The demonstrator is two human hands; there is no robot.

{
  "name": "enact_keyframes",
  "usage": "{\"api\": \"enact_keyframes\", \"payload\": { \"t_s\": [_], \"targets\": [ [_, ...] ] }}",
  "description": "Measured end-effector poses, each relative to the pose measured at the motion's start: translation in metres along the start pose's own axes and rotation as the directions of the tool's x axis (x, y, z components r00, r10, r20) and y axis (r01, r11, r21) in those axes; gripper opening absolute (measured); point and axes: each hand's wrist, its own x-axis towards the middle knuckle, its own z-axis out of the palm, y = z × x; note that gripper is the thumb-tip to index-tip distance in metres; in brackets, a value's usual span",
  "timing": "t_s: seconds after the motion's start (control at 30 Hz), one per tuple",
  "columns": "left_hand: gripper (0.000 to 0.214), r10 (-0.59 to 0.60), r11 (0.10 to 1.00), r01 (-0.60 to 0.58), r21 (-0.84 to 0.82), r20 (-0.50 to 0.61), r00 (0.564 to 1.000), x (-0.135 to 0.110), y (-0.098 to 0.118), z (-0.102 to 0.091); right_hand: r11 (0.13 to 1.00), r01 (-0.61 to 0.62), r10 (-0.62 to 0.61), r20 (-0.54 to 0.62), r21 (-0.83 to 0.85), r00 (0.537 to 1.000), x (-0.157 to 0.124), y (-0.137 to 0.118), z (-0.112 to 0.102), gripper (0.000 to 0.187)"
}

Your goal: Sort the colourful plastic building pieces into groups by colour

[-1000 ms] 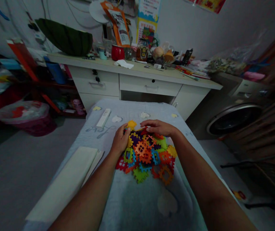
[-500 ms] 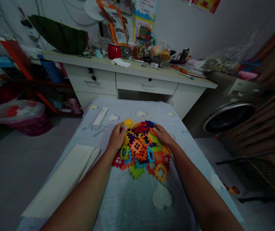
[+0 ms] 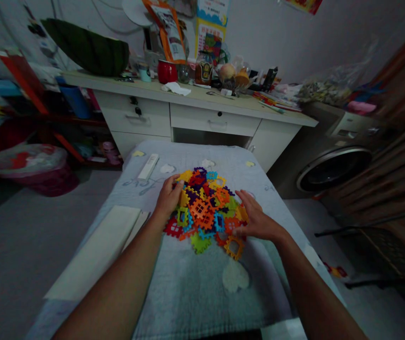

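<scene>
A heap of colourful plastic interlocking building pieces [image 3: 204, 210] lies on the cloth-covered table [image 3: 188, 283]. Many are square with toothed edges, some with window-like cutouts, in orange, yellow, green, blue, red and purple. My left hand [image 3: 169, 196] rests against the heap's left side, thumb and fingers apart. On the right side, my right hand [image 3: 255, 219] is spread around the edge of the heap, its thumb by the orange pieces near the front. Neither hand visibly grips a piece. A yellow-orange square frame piece [image 3: 234, 248] lies at the heap's front right.
A white remote-like strip [image 3: 148, 167] lies on the table's far left; a folded pale sheet [image 3: 96, 250] is nearer. Behind stands a white desk [image 3: 195, 111] with a red mug [image 3: 167, 72] and jars. A washing machine [image 3: 333, 156] is at right, a pink bin [image 3: 43, 172] at left.
My right hand has moved from the heap's far right side toward me, its fingers opening wider. The left hand stays at the left side. Pieces at the back right are now uncovered.
</scene>
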Motion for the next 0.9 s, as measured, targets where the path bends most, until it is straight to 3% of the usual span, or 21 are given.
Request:
{"api": "enact_keyframes", "payload": {
  "t_s": [0.1,0.23,0.4,0.6,0.8,0.9],
  "targets": [
    [0.044,0.016,1.0,-0.016,0.021,0.003,1.0,-0.001,0.001,-0.003,0.995,0.02,-0.01,0.093,-0.101,0.996,-0.033,-0.006,0.023,0.139],
    [0.044,0.039,0.997,-0.041,0.066,0.017,0.999,-0.004,0.003,-0.005,0.982,0.008,0.011,0.096,-0.189,0.995,-0.045,-0.009,0.048,0.138],
    [0.045,0.035,0.993,-0.04,0.112,0.045,0.998,-0.01,0.006,-0.007,0.98,0.014,-0.021,-0.034,-0.197,0.999,-0.018,0.003,0.052,0.122],
    [0.042,0.077,0.985,-0.084,0.152,0.05,0.996,-0.013,0.007,-0.008,0.975,0.139,-0.157,-0.095,-0.173,0.983,0.017,0.003,0.046,0.111],
    [0.043,0.042,0.995,-0.045,0.089,0.029,0.999,-0.01,0.002,-0.009,0.975,0.024,-0.087,-0.28,-0.221,0.956,0.029,-0.031,0.04,0.083],
    [0.043,-0.004,0.999,0.004,0.033,0.005,1.0,-0.008,0.001,-0.009,0.97,0.003,-0.094,-0.362,-0.243,0.927,0.032,-0.059,0.044,0.089]
  ]
}}
